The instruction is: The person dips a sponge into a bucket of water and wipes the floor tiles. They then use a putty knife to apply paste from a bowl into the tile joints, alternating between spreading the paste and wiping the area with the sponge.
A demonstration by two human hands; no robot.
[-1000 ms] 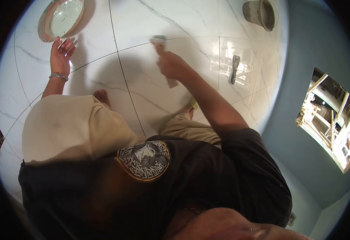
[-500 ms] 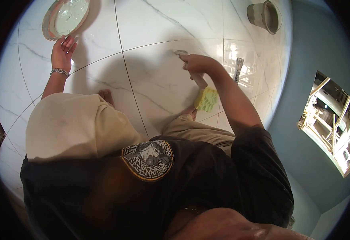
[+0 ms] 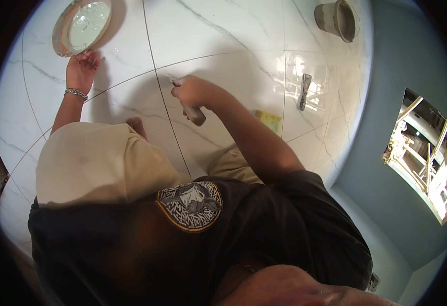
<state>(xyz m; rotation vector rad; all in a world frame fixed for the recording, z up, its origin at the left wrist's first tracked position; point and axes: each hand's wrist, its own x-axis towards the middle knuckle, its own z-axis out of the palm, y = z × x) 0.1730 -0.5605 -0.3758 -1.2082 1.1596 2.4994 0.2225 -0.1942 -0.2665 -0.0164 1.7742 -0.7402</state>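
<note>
In the head view, my right hand [image 3: 195, 94] is wrapped round the handle of a small flat-bladed hand tool, like a putty knife [image 3: 198, 119]. Its blade end is mostly hidden beyond the fingers, low over the white floor tiles near a joint. At the upper left, my left hand [image 3: 82, 71] has its palm turned up and its fingers curled at the near rim of a shallow bowl [image 3: 60, 43], apparently gripping it. Pale, wet-looking paste lies in the bowl. A yellow-green sponge [image 3: 269, 120] is on the floor, partly behind my right forearm.
A dirt-stained bucket [image 3: 326, 18] stands at the upper right. Nearer me on the floor lies a dark, narrow tool [image 3: 304, 92]. A blue-grey wall [image 3: 369, 137] with a bright opening [image 3: 427, 158] bounds the right side. My bare foot [image 3: 138, 126] rests on the tiles.
My right hand has swept left and slightly nearer me with the tool, away from the sponge. My left hand stays at the bowl's rim, its fingers more curled.
</note>
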